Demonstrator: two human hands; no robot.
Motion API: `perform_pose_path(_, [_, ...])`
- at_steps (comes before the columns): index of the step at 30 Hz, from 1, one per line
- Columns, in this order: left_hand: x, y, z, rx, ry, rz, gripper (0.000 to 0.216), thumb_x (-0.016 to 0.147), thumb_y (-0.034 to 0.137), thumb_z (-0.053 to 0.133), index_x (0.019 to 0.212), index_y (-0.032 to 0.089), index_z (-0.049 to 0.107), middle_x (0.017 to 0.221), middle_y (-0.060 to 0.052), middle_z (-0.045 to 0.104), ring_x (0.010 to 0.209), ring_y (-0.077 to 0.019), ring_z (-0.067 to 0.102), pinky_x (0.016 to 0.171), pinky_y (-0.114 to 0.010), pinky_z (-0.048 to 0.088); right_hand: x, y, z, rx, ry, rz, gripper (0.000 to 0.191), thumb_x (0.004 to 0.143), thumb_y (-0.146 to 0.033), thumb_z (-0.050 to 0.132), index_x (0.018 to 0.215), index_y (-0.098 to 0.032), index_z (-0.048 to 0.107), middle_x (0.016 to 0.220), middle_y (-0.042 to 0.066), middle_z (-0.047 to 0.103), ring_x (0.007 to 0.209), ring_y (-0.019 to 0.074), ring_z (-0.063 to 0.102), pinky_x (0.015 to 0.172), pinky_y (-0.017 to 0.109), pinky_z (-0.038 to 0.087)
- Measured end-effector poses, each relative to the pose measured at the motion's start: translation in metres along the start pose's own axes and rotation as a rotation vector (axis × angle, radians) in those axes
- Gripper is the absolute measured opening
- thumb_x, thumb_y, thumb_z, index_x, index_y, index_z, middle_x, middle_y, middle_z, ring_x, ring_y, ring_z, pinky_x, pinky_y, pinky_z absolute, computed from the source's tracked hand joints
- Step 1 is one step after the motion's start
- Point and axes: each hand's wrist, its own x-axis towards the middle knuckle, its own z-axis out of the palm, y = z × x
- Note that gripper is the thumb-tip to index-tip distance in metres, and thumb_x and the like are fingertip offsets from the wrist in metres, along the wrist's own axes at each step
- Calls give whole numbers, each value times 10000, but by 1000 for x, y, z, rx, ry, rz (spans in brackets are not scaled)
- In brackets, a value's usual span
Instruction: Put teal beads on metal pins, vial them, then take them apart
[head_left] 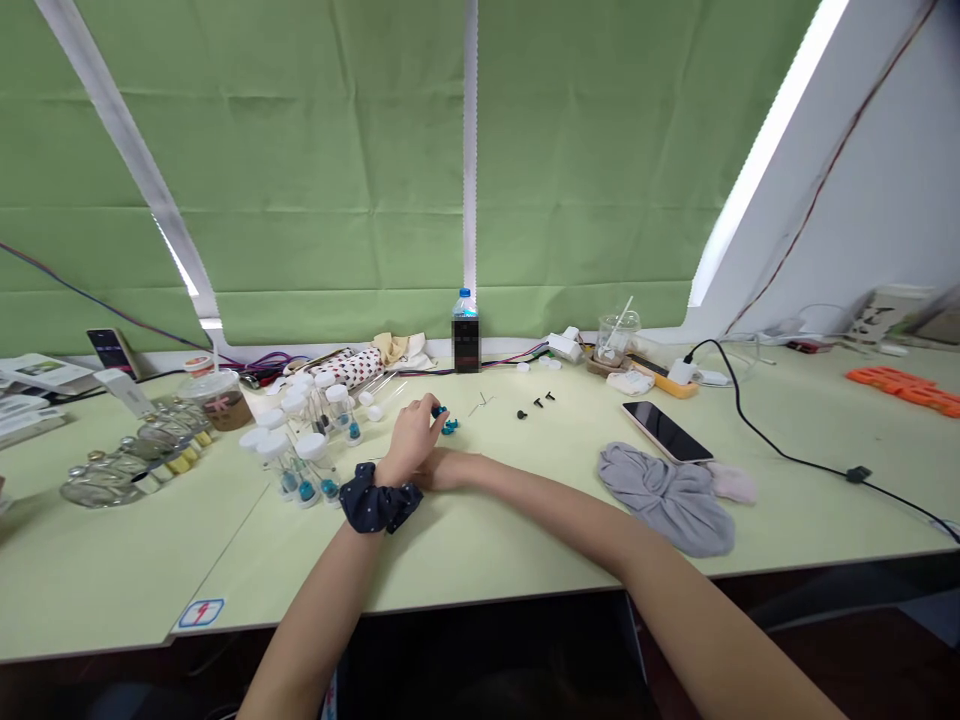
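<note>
A small teal piece [439, 411] sits between the thumb and forefinger of the left hand [411, 438], above the bench [517, 545]; whether the fingers pinch it or only curl about it cannot be told. Just beside it, more teal pieces [450, 427] lie on the bench. The right hand [444, 468] is partly hidden behind the left wrist, which wears a dark dotted scrunchie [379, 498], so what its fingers do cannot be told.

To the left of the hands stands a cluster of clear vials with white caps [313, 449], several with teal pieces inside. To the right lie three small black parts [538, 403], then a phone [666, 431] and a gray cloth [666, 497]. Behind, a bottle with a blue cap [466, 335] stands before green blinds [600, 150].
</note>
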Motion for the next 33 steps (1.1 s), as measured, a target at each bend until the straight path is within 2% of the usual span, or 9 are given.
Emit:
perform_pose_path(2, [0,-6,2,-60,8,-20,152,865,352,469,910,208,491,855,-64,618,798,-213,592,700,-332,445,-18,10,-17,62,-121,-44,185,748,-154,581,891,-205,687,966,22,698,911,202,622,800,298,480])
perform_pose_path(4, [0,-12,6,-130,2,-45,161,853,363,475,888,207,490,821,-56,617,769,-205,598,680,-323,449,-32,21,-35,142,-184,-40,268,794,-134,521,985,-237,679,1139,7,645,1081,191,571,930,323,432])
perform_pose_path(8, [-2,-23,20,-246,-38,-126,193,829,399,492,843,206,491,749,-36,615,689,-185,591,613,-296,437,-54,44,-67,220,-160,50,295,840,-170,490,1046,-273,675,1232,-13,593,1218,182,484,1050,374,340])
perform_pose_path(11, [-4,-29,30,-315,-81,-182,227,807,427,513,808,200,502,713,-28,614,659,-173,580,584,-282,427,-67,60,-77,234,-105,90,284,838,-186,511,1056,-264,677,1228,5,596,1226,184,478,1072,393,316])
perform_pose_path(16, [-6,-34,39,-411,-121,-239,289,752,473,572,775,187,537,719,-20,623,626,-146,553,576,-266,424,-85,77,-75,208,46,159,260,830,-230,543,1051,-229,679,1193,46,619,1208,191,496,1058,404,334])
perform_pose_path(22, [-9,-36,42,-581,-169,-246,375,642,491,683,800,164,587,729,-20,630,557,-117,517,513,-238,393,-89,83,-67,172,226,238,101,763,-223,643,835,-182,701,1042,85,661,1000,194,610,888,340,462])
perform_pose_path(24, [-10,-36,43,-603,-194,-236,396,630,491,692,831,157,618,768,-33,647,561,-115,514,520,-239,391,-87,81,-66,129,238,217,44,763,-176,641,774,-176,683,997,75,655,923,176,613,849,325,465])
perform_pose_path(27, [-11,-34,42,-595,-232,-215,412,632,490,694,860,148,664,786,-45,667,566,-112,508,550,-244,398,-84,79,-67,21,215,182,63,763,-118,634,739,-173,652,914,58,637,892,173,579,834,330,446])
perform_pose_path(33, [-11,-35,45,-606,-224,-246,418,613,479,716,857,140,687,760,-51,674,557,-115,515,547,-246,401,-85,78,-69,-107,141,100,118,808,-103,587,857,-189,652,937,61,608,935,187,528,860,362,413])
